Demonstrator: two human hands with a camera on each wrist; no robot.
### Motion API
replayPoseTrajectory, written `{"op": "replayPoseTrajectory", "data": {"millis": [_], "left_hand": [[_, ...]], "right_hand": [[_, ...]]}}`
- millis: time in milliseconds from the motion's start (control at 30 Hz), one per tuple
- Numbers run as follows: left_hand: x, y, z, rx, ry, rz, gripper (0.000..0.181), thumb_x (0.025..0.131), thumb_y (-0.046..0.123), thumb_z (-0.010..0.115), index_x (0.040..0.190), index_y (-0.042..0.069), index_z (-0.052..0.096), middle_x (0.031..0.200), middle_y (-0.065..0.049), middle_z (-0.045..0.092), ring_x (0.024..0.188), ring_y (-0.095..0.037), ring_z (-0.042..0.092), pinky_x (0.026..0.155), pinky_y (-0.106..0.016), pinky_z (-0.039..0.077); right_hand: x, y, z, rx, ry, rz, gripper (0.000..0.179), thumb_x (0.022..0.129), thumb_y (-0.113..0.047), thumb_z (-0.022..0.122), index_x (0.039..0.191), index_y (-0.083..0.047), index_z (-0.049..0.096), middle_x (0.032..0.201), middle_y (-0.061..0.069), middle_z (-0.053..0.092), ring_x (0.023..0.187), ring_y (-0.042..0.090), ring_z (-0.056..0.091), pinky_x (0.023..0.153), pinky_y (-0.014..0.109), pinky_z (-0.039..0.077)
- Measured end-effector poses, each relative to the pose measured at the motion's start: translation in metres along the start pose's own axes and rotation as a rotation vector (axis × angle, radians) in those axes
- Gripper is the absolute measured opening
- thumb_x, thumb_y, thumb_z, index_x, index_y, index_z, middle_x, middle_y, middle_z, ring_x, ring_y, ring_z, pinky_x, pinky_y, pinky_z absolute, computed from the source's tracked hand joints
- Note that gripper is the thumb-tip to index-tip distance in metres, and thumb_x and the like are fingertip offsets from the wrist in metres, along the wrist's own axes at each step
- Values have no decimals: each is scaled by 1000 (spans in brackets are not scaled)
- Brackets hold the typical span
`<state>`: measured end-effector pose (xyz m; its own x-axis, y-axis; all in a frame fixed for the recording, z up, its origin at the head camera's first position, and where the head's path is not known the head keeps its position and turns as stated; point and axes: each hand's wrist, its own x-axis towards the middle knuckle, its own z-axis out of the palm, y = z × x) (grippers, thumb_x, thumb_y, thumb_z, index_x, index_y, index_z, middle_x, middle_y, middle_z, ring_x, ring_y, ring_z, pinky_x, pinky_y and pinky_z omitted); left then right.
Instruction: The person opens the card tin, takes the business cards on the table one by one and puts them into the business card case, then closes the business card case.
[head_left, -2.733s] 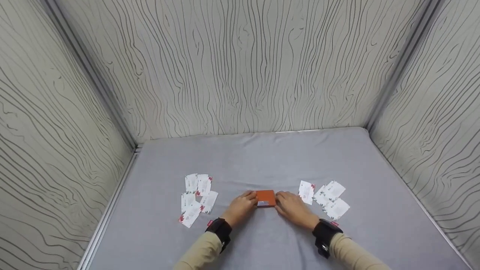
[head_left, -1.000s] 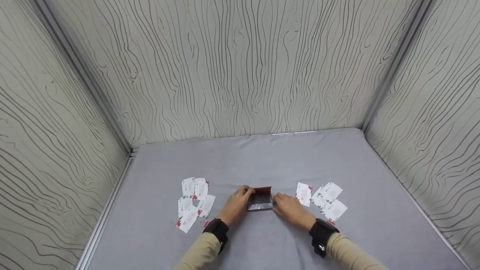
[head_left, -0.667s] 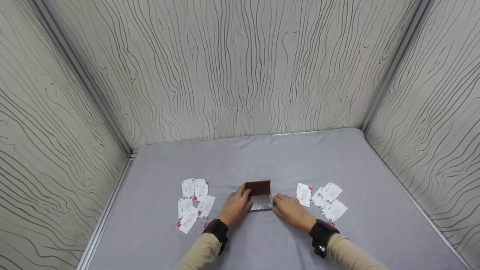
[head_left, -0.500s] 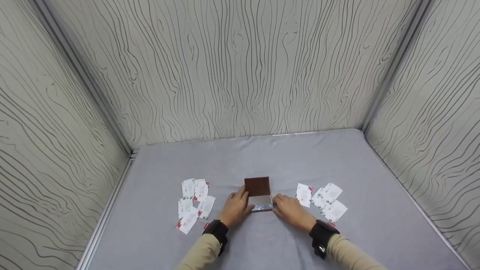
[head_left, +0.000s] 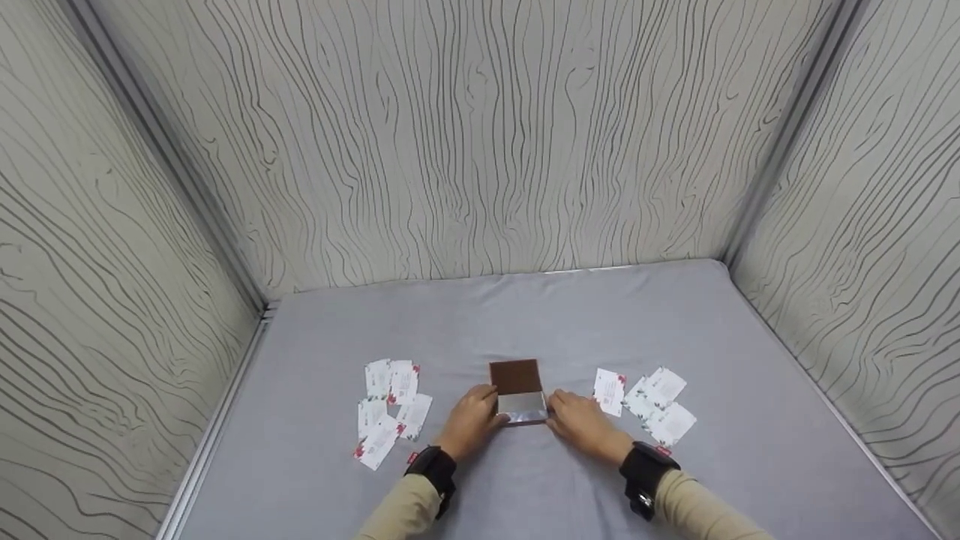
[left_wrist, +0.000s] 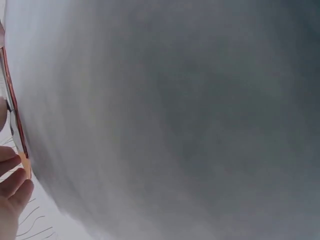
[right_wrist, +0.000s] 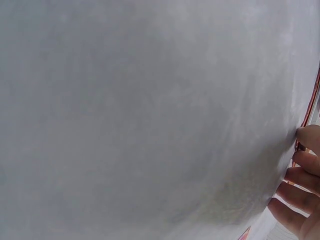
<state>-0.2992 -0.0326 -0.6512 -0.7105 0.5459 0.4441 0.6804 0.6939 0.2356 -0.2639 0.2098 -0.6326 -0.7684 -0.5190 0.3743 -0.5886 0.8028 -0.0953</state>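
A business card case [head_left: 523, 403] lies opened out on the grey cloth in the head view, its brown-lined lid [head_left: 514, 376] folded back away from the person. The base shows a pale inside with a shiny strip along its front. My left hand [head_left: 471, 421] holds the base's left side, thumb at the near corner and fingers along the edge. From the other side my right hand [head_left: 585, 424] grips the right edge with bent fingers. In the wrist views the case's thin reddish edge [left_wrist: 15, 112] shows at the border, beside the fingers [right_wrist: 298, 196].
Several white cards [head_left: 377, 441] with red and green prints lie spread to the left. A second group of similar cards [head_left: 673, 422] lies at the right, near the right hand. Patterned walls [head_left: 480, 150] stand behind and beside the cloth-covered table [head_left: 450, 322].
The orange case was closed at first. Its lid has swung up and back until folded away. The left hand has come down from the lid to the base's left side; the right stayed put.
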Motion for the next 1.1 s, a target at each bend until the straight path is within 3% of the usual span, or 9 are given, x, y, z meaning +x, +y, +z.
{"op": "replayPoseTrajectory", "data": {"millis": [200,433,667,833,1100], "left_hand": [[-2,2,-1,-38,2,-25,34,85,20,77,105,-6,68,110,-16,67,103,-30,65,90,-38,51],[-4,5,-4,-103,-5,-45,31,86,18,75,102,-7,69,110,-19,67,101,-33,66,88,-40,52],[-5,6,-5,-87,-15,-46,26,86,17,75,100,-5,69,113,-21,67,102,-33,66,86,-41,53],[-4,6,-4,-64,-18,-57,27,85,20,75,98,-3,69,107,-16,68,96,-29,67,82,-38,54],[-1,7,-6,-120,-37,-68,22,86,19,76,90,0,67,91,-6,64,81,-22,65,73,-35,53]], "right_hand": [[0,0,0,8,6,-9,19,83,-14,75,89,-4,60,79,4,52,67,23,55,55,37,49],[-1,0,4,-2,38,-27,19,83,-14,75,89,-4,61,79,3,52,66,22,55,55,36,48],[-2,0,4,-24,60,-59,21,81,-13,76,90,-4,60,81,5,53,70,24,57,57,37,47],[-3,0,4,-14,39,-47,20,82,-13,75,91,-4,60,80,5,52,69,23,55,57,36,47],[-3,2,0,-1,27,-54,20,83,-13,75,93,-3,61,81,4,54,69,22,55,57,36,48]]}}
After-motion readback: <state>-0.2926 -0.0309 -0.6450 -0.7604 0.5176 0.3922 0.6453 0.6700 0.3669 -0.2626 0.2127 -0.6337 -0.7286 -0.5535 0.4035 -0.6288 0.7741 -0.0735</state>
